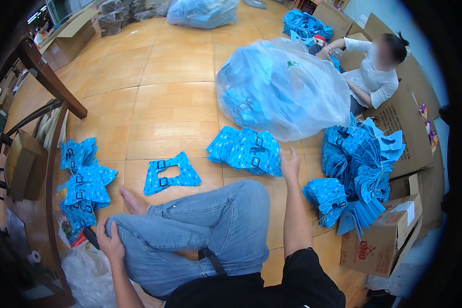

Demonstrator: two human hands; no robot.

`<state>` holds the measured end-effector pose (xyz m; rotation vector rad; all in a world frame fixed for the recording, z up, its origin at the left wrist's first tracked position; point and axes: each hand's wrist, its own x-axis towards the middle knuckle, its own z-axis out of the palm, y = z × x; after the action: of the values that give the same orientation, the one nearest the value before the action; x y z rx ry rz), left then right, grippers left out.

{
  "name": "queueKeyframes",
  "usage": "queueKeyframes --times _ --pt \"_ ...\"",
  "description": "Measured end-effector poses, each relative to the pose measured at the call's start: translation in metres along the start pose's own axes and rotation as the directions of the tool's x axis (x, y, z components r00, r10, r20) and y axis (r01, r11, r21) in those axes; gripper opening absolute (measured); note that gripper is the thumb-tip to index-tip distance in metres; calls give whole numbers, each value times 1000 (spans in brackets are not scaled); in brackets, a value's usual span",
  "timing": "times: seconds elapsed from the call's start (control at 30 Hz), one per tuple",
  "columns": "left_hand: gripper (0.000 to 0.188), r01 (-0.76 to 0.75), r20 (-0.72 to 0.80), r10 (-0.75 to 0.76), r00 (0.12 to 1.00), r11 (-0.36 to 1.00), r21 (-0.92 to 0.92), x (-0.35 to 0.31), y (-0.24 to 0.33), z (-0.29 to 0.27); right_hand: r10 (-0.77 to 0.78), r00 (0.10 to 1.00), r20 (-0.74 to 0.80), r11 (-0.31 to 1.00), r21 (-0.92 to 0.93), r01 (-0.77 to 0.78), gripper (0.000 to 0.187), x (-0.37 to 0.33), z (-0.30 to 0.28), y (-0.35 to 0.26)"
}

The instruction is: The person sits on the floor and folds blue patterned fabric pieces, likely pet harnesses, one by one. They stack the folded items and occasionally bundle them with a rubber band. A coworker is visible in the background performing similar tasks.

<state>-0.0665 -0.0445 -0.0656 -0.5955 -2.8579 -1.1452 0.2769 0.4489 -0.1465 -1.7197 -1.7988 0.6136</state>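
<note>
My right hand (290, 165) is at the right edge of a fanned stack of blue patterned pieces (246, 150) with black buckle-like outlines; its fingers are apart, and I cannot tell whether they touch the stack. My left hand (111, 243) lies over my bent left knee with its fingers spread and nothing seen in them. Beside it a dark object (91, 238) sticks out, its kind unclear. In front of my legs, a single blue piece (170, 173) with a cut-out middle lies flat on the floor.
Blue bundles (82, 186) lie at left by a wooden frame (51, 82); a larger heap (351, 159) is at right, near a cardboard box (380, 241). A big translucent bag (282, 84) of blue pieces stands ahead. Behind it sits a person (377, 74) in a white top.
</note>
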Motion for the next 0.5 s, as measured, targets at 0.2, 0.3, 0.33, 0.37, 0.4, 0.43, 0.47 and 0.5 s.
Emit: queueKeyframes --times 0.2,0.3,0.33,0.37,0.4,0.43,0.47,0.5 --pt "30 3 -6 -3 1000 1000 -21 0 1 0 -77 987 142 997 -6 78 87 -12 4 13" --pt "30 4 -3 -4 1000 1000 -13 0 0 0 -82 982 168 996 -31 88 85 -13 8 11" --pt "30 2 -4 -2 1000 1000 -15 0 -1 0 -58 985 163 995 -70 70 84 -12 8 8" --pt "30 -2 -15 2 1000 1000 -26 0 -2 1 -48 987 157 996 -67 59 80 -11 9 6" --pt "30 -2 -11 1 1000 1000 -22 0 -2 1 -27 989 145 996 -79 39 77 -9 8 3" --pt "30 -1 -13 1 1000 1000 -22 0 -3 1 2 991 132 995 -99 11 73 -9 7 -1" --pt "30 1 -15 -1 1000 1000 -22 0 -3 1 2 992 127 1000 -22 1 69 -9 6 -4" --pt "30 -4 -15 4 1000 1000 -25 0 -3 1 10 993 118 999 49 -16 65 -10 5 -8"
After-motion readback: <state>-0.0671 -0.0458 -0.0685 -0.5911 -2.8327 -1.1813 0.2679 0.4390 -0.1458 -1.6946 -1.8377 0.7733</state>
